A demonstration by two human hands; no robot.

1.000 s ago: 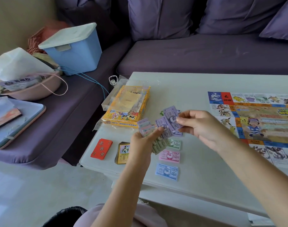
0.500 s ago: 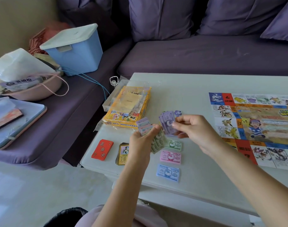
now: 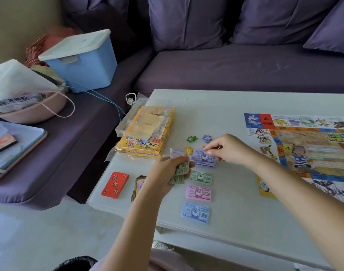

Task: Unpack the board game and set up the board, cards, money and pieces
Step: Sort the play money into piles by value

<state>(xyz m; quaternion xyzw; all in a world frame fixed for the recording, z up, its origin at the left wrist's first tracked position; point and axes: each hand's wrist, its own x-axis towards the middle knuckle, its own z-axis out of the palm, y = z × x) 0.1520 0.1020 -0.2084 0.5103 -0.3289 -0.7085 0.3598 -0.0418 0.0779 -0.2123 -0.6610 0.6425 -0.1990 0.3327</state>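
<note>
Table [image 3: 245, 202]: white. The board [image 3: 304, 145] lies flat at its right, the yellow box [image 3: 145, 132] at the far left.

Right hand [image 3: 228, 150]: a second ago it held the purple notes [image 3: 203, 158] in the air; now it is lower and the notes lie on the table. Thumb and forefinger pinch their right end, other fingers curled.

Left hand [image 3: 165, 173]: much where it was, fingers wrapped round a bundle of notes [image 3: 180, 172], thumb on top.

Purple notes: face up, long axis left to right along the near table edge, "5000" at the right end. They head a column running toward the near edge: green pile [image 3: 201, 178], pink pile [image 3: 198, 192], blue pile [image 3: 195, 213].

Red cards [image 3: 115, 184]: left of the column.

Green token [image 3: 192, 139] and purple token [image 3: 207, 138]: now uncovered, just beyond the notes.
</note>
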